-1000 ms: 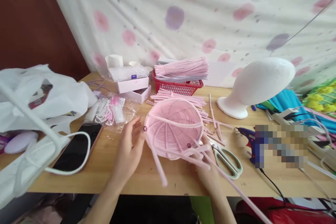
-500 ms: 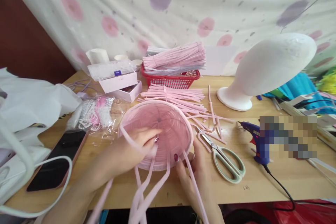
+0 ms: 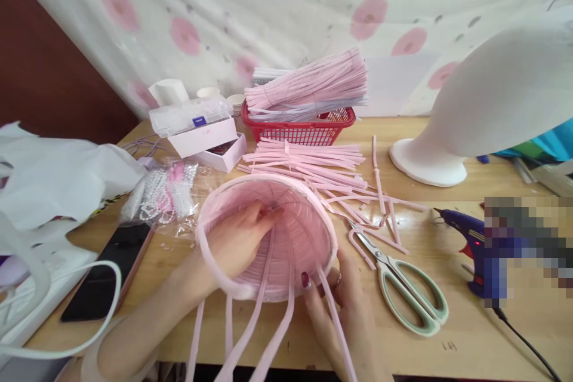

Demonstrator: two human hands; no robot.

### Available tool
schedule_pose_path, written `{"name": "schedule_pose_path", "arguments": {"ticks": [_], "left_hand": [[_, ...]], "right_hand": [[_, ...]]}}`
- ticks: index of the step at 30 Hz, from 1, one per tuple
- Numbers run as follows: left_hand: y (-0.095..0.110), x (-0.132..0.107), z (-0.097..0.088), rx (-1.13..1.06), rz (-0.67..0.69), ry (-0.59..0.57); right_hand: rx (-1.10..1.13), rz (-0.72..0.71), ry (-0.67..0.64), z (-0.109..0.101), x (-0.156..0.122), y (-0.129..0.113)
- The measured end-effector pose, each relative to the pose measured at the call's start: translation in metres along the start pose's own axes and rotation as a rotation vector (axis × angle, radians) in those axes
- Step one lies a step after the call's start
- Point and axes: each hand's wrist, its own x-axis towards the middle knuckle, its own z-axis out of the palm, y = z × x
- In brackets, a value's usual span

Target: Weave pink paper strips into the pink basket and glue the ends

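Observation:
A pink bowl-shaped piece (image 3: 308, 233), built up from fuzzy chenille stems, is tipped with its open side toward me. Several loose stems (image 3: 282, 322) hang from its near edge past the table front. My left hand (image 3: 242, 227) reaches inside over the left rim, its fingers bent together close to the centre where the ribs meet; whatever they pinch is hidden. From the right, my right hand (image 3: 340, 298) holds the bowl's lower right side, the thumb at the rim and the other fingers behind the wall. One hanging stem crosses in front of this hand.
Scissors (image 3: 409, 292) and a glue gun (image 3: 465, 236) lie to the right. Cut pink stems (image 3: 308, 161) are spread behind the bowl, before a red basket (image 3: 299, 131). A white foam head (image 3: 483, 95) stands back right. Bagged beads (image 3: 165, 191) and a phone (image 3: 110, 268) lie left.
My left hand has gone deeper into the bowl, toward its centre. A pink strand that crossed my left wrist now runs along the rim. The view has shifted slightly left and closer.

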Motion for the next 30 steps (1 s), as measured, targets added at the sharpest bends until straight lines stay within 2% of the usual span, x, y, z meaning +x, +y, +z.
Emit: {"name": "schedule_pose_path", "arguments": {"ticks": [3,11,15,20,30], "left_hand": [[0.0035,0.001,-0.003,0.038,-0.058,-0.076],[0.0068,0.0027,0.0016,0.154,-0.017,-0.073],[0.0082,0.0036,-0.0004,0.188,0.008,-0.11],[0.0084,0.0022,-0.0009,0.171,-0.002,-0.155],[0.006,0.0055,0.0058,0.231,0.073,-0.043]], "right_hand": [[-0.007,-0.006,0.032,0.0017,-0.0015,-0.0018],[-0.097,0.013,0.049,-0.0042,-0.0001,0.0018],[-0.105,-0.024,0.051,-0.0065,0.0005,0.0009],[-0.107,0.037,0.075,-0.0046,-0.0015,-0.0041],[-0.133,0.029,0.109,-0.0058,0.0017,-0.0071]]}}
